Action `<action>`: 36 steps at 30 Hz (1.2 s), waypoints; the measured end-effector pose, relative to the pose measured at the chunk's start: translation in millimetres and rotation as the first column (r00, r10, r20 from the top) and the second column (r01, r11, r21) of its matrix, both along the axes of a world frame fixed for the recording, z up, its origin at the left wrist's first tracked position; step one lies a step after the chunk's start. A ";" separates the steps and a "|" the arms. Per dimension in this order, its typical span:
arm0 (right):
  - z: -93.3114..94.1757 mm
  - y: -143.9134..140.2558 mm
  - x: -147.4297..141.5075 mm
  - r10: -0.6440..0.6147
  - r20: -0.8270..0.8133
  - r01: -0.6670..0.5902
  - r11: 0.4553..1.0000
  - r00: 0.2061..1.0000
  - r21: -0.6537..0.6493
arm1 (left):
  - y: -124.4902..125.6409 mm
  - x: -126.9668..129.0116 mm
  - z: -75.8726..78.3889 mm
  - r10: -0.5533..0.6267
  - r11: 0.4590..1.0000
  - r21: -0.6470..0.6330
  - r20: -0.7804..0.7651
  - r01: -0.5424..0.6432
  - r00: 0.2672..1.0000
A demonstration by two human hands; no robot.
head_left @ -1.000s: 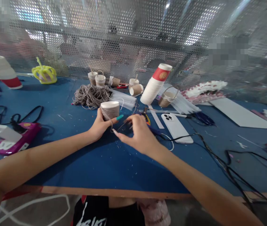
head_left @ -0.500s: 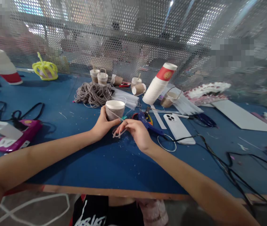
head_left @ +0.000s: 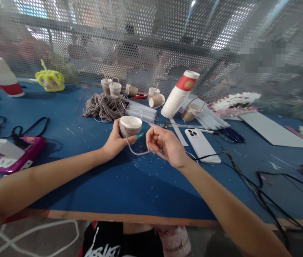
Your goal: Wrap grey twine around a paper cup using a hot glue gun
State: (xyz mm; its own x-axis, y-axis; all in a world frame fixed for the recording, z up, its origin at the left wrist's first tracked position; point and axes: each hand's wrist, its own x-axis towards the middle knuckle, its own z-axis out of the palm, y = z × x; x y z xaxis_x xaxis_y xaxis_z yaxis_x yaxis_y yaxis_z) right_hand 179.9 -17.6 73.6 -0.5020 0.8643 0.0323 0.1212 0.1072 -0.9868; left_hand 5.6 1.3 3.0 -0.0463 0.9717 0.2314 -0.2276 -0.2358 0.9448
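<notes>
My left hand (head_left: pixel 115 142) grips a small paper cup (head_left: pixel 130 125) wrapped in grey twine, held upright just above the blue table (head_left: pixel 130 185). A loose strand of grey twine (head_left: pixel 137 151) sags from the cup to my right hand (head_left: pixel 166 145), which is closed around its free end, palm turned toward me. The two hands are about a hand's width apart. A big tangle of the same twine (head_left: pixel 103 106) lies just behind the cup.
A white phone (head_left: pixel 201 144) and black cables (head_left: pixel 250 182) lie right of my right hand. A tilted stack of paper cups (head_left: pixel 178 95), several twine-wrapped cups (head_left: pixel 114 87), a pink glue gun (head_left: pixel 20 154), a yellow crown (head_left: pixel 50 79) and white sheets (head_left: pixel 271 131) surround the spot. A perforated metal screen (head_left: pixel 151 43) stands behind.
My right hand picked the twine end up off the table near the blue-handled tool, turned palm up and drew the strand out to the right. My left hand kept the cup.
</notes>
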 end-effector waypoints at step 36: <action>43.6 13.5 57.7 0.108 0.718 -0.198 0.979 0.688 0.042 | -2.1 1.6 0.1 0.056 0.998 -0.015 0.032 -0.056 0.998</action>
